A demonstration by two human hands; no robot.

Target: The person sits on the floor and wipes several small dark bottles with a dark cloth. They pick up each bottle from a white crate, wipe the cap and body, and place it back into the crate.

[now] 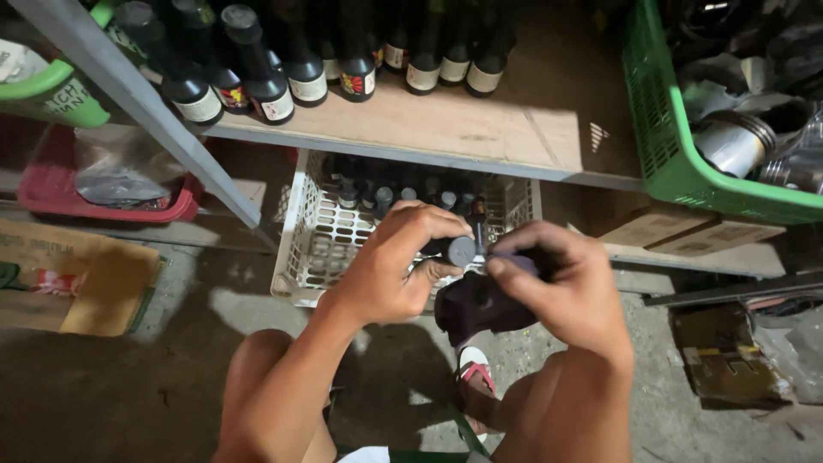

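While your left hand (390,270) was clamped around the neck of a small dark bottle (460,250), your fingers wrapped it just under its grey cap, which faced up toward the camera. Your right hand (561,287) was pinched shut on a dark cloth (480,307), thumb and forefinger pressing a fold of it against the bottle's side while the rest hung bunched below your palm. The bottle sat in the air just over the near edge of the white plastic crate (321,244), which stood on the concrete floor under the shelf. As I judge it, you were partway through wiping this one bottle: it was out of the crate and under the cloth, not yet set anywhere, and many more capped bottles (386,195) stood in the crate's far half. A row of taller dark bottles (291,73) with labels stood along the back of the wooden shelf (480,129), whose front edge was bare. Both forearms reached forward from your bent knees, wrists angled inward so the hands met in front of you. A green basket (677,163) of metal parts sat at the shelf's right end, and a red tray (51,193) lay low at the left.
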